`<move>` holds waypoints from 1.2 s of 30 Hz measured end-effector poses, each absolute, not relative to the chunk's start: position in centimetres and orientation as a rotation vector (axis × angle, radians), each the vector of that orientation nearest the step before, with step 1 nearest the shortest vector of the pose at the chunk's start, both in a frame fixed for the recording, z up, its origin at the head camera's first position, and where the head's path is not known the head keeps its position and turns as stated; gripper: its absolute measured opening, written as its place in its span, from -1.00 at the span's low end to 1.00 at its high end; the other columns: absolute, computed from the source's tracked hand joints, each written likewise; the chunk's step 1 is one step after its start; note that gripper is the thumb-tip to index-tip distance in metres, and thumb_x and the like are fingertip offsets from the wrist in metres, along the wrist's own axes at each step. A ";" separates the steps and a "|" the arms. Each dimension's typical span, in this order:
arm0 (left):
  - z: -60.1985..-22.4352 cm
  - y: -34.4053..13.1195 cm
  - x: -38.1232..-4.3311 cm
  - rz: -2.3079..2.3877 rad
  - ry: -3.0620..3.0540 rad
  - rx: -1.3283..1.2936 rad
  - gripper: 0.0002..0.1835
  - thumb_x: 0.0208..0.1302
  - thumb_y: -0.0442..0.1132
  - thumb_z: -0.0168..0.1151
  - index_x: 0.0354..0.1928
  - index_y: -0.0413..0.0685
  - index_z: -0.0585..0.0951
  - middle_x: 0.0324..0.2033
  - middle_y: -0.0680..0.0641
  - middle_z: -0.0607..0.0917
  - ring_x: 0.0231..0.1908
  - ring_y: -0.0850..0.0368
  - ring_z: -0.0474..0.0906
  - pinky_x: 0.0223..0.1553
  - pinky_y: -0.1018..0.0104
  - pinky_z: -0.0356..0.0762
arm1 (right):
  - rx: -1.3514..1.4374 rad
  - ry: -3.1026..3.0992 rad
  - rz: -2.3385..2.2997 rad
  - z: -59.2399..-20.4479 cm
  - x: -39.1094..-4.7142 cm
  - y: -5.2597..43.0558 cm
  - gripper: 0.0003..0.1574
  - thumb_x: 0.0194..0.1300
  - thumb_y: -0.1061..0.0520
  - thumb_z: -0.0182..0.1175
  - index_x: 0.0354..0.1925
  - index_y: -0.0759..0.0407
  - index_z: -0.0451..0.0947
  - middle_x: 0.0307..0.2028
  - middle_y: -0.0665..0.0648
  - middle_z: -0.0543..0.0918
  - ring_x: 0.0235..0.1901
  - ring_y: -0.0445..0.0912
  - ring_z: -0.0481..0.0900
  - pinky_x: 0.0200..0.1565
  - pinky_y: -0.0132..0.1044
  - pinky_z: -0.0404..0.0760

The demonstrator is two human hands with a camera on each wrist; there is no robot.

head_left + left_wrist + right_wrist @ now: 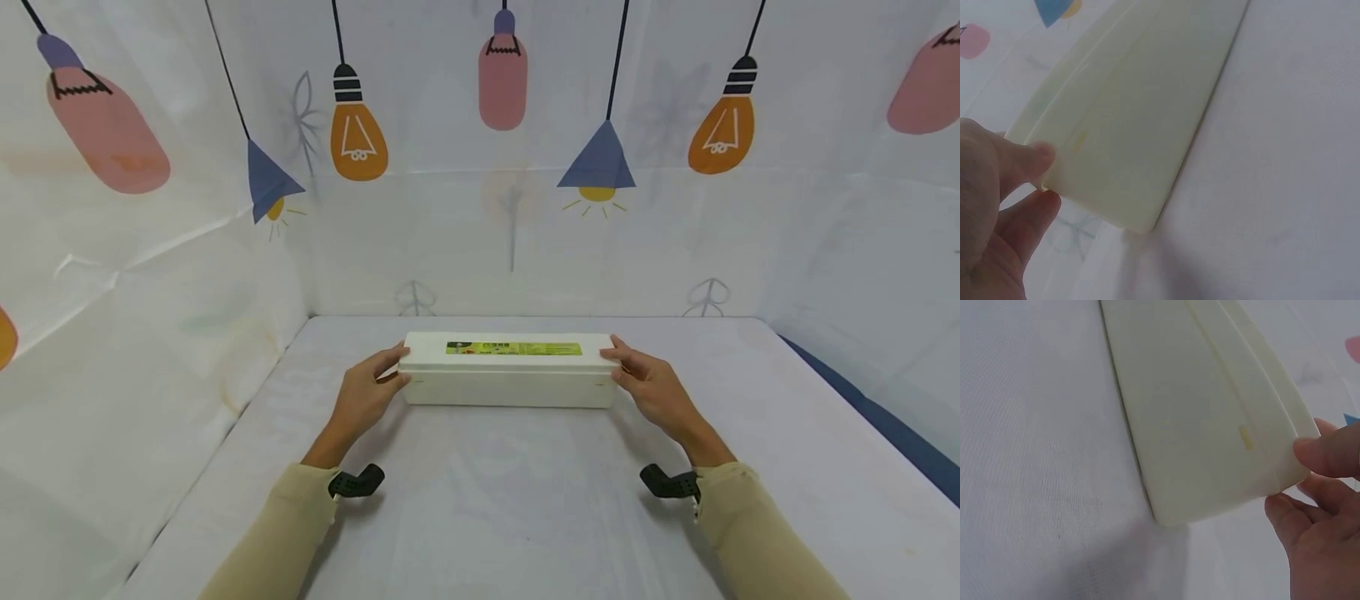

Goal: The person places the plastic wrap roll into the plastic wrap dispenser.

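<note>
A long white box [510,389] with a lid lies crosswise on the table, a yellow-green label [513,348] along its top. My left hand [367,396] grips its left end, the thumb [1036,161] on the front face near the lid seam and the fingers around the end. At the opposite end my right hand [656,387] holds the box the same way, its thumb [1319,455] by the corner. Both wrist views show the box's plain front face up close. What is inside the box is hidden.
A white cloth covers the table [495,508]. White sheeting printed with hanging lamps [360,142] rises behind and on both sides. A dark blue strip [877,417] runs along the right edge. Each wrist carries a black strap mount [358,482].
</note>
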State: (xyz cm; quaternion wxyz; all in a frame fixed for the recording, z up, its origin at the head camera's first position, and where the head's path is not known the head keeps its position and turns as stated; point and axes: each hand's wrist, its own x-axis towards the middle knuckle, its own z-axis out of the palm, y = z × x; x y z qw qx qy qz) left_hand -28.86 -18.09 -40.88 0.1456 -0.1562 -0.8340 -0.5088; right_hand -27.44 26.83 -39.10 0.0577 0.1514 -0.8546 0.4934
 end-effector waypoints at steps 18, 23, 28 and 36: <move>-41.1 -18.3 -28.5 -1.480 -2.349 -0.450 -0.50 0.27 -0.45 0.37 0.26 -0.24 0.56 0.34 -0.05 0.47 0.30 -0.05 0.44 0.12 0.27 0.53 | 0.496 -2.585 1.448 -39.1 -27.4 26.7 -0.52 0.51 0.25 0.11 0.33 0.30 0.45 0.52 0.14 0.10 0.50 0.09 0.05 0.25 -0.57 0.24; -41.3 -18.2 -28.6 -1.459 -2.357 -0.450 -0.50 0.25 -0.45 0.38 0.25 -0.21 0.58 0.34 -0.04 0.48 0.30 -0.02 0.44 0.10 0.35 0.53 | 0.465 -2.602 1.426 -39.1 -27.2 26.8 -0.51 0.51 0.24 0.11 0.34 0.27 0.45 0.52 0.10 0.11 0.50 0.06 0.06 0.24 -0.59 0.23; -41.4 -18.1 -28.8 -1.440 -2.383 -0.439 -0.50 0.25 -0.45 0.38 0.25 -0.19 0.58 0.34 -0.03 0.48 0.29 0.01 0.45 0.09 0.37 0.53 | 0.454 -2.623 1.396 -39.4 -27.1 27.0 -0.49 0.49 0.26 0.13 0.35 0.28 0.44 0.52 0.08 0.12 0.49 0.07 0.08 0.19 -0.69 0.21; -41.0 -18.1 -28.8 -1.425 -2.426 -0.420 -0.47 0.26 -0.43 0.38 0.29 -0.17 0.55 0.35 -0.01 0.47 0.31 0.00 0.43 0.12 0.29 0.53 | 0.461 -2.623 1.380 -39.4 -27.3 27.0 -0.47 0.49 0.25 0.13 0.37 0.28 0.41 0.52 0.07 0.12 0.49 0.08 0.08 0.27 -0.56 0.23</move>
